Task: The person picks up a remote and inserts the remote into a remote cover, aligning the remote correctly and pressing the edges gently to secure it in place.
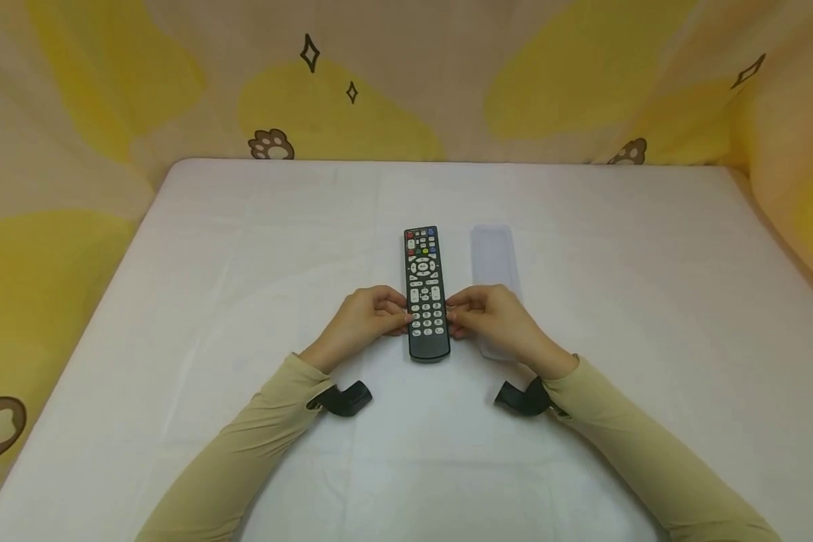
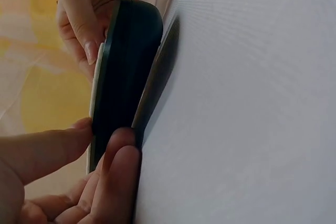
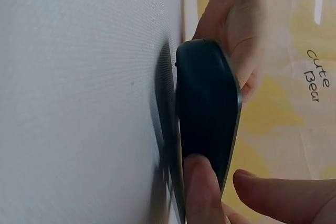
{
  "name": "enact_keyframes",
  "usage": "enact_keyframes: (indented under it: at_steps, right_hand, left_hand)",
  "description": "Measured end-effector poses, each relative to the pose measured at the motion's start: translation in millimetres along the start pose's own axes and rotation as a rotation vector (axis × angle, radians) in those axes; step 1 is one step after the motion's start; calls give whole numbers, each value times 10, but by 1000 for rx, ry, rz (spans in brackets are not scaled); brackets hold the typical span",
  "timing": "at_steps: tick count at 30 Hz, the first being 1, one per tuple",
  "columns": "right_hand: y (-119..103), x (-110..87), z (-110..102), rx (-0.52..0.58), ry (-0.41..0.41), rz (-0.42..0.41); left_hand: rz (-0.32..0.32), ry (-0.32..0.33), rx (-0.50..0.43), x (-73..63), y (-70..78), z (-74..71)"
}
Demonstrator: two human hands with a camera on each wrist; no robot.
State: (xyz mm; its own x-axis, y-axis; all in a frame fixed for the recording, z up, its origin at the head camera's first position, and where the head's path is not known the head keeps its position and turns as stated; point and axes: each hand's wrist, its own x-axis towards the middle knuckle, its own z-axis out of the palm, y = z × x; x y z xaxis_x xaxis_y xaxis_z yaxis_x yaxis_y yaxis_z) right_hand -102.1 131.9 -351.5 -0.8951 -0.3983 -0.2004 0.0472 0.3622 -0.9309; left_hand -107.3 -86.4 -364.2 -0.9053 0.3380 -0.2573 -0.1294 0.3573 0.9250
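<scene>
A black remote control with white and a few coloured buttons lies lengthwise between the two hands, its near end slightly off the table with a shadow beneath. My left hand pinches its left edge, thumb at the button face and fingers low on the side, as the left wrist view shows. On the opposite edge, my right hand holds the remote with curled fingers. In the right wrist view a fingertip presses the remote's side, while the thumb stands just off the face. A translucent plastic cover lies partly under the right hand.
A white-covered table carries everything. Behind it and at its sides hangs a yellow and cream patterned cloth. Black wrist mounts stick out from both sleeves, close above the table.
</scene>
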Motion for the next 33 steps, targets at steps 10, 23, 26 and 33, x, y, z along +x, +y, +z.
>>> enact_keyframes:
  at_steps: [10,23,26,33]
  right_hand:
    - [-47,-11,-8,40,20,34]
    - [-24,-30,-25,112,51,22]
    - [2,-26,-17,140,48,20]
    - [81,-18,3,175,47,-4]
  left_hand:
    - [17,-21,-71,1,-10,-28]
    - [100,2,-77,-14,-1,-16]
    - [116,11,-74,-8,-29,0]
    - [131,24,-66,-5,-81,40]
